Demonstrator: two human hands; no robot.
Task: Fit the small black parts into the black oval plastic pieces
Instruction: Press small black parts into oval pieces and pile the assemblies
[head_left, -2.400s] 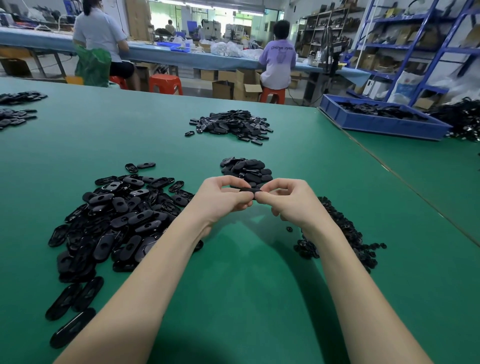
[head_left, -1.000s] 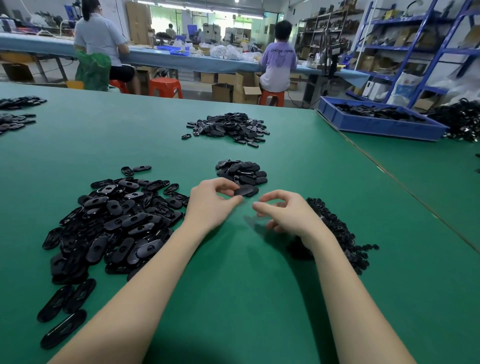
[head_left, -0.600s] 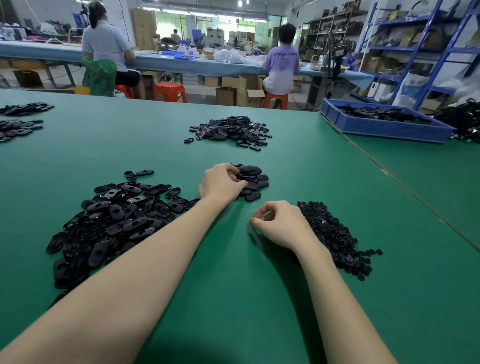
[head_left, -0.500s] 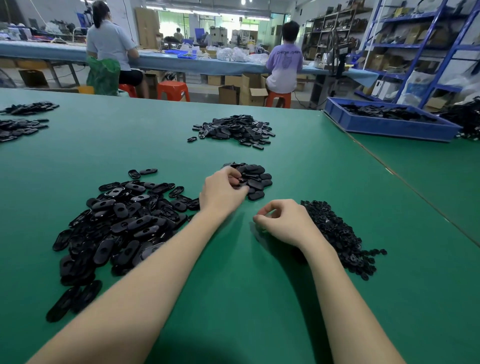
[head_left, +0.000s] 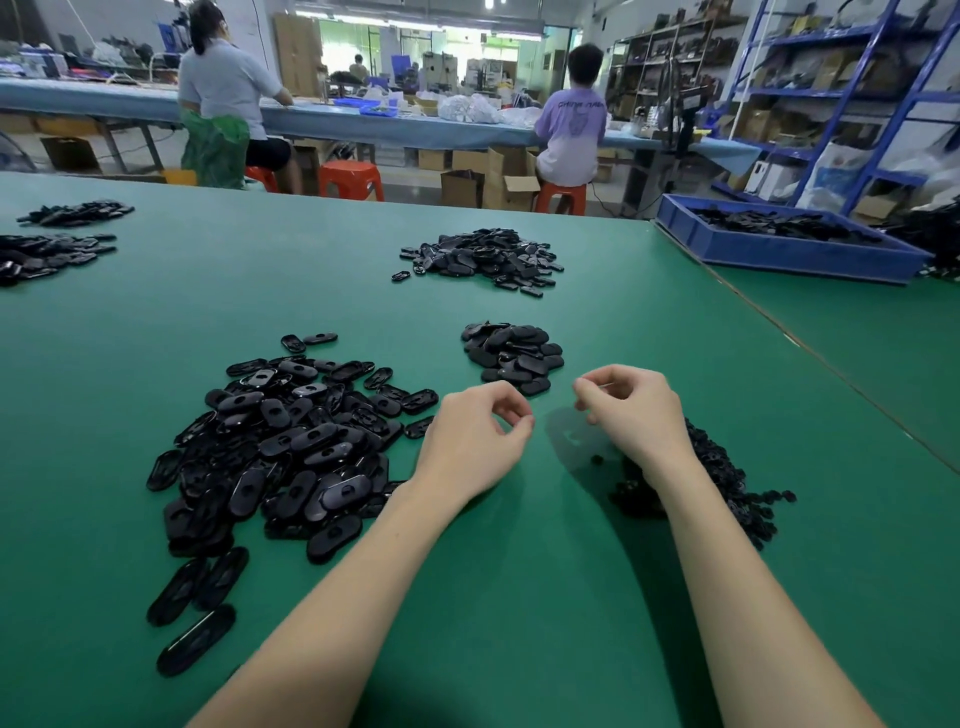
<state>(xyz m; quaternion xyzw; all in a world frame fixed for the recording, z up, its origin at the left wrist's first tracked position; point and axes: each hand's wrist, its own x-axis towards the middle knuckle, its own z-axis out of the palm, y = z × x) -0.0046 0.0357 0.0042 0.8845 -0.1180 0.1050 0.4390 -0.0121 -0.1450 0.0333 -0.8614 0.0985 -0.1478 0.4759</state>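
From the head camera, the bench (head_left: 519, 597) is covered with a smooth, matte green mat. The left hand (head_left: 470, 447) is above it near the middle, its fingers curled so that thumb and forefinger almost meet in a ring; I see nothing between them. The right hand (head_left: 636, 415) is just beside it, apart from it, also with curled fingers and the thumb tip against the forefinger. Whether its grip pinches a small part I cannot tell, as nothing dark shows at the fingertips.

To the left of the left hand lies a large heap of black oval plastic pieces (head_left: 291, 447). They are flat, elongated with rounded ends, glossy, and many have a hole or slot in the middle. A smaller pile of ovals (head_left: 511, 353) lies just beyond both hands; these show plain, closed backs. Under and behind the right wrist is a heap of small black parts (head_left: 727, 483), tiny and irregular, with a rough, grainy look. One single small piece (head_left: 596, 459) lies alone on the mat between the hands.

Farther away is another pile of ovals (head_left: 480, 257), and on the right a blue plastic tray (head_left: 779, 254) with dark pieces inside. Behind the bench, two persons sit on orange stools with their backs to us.
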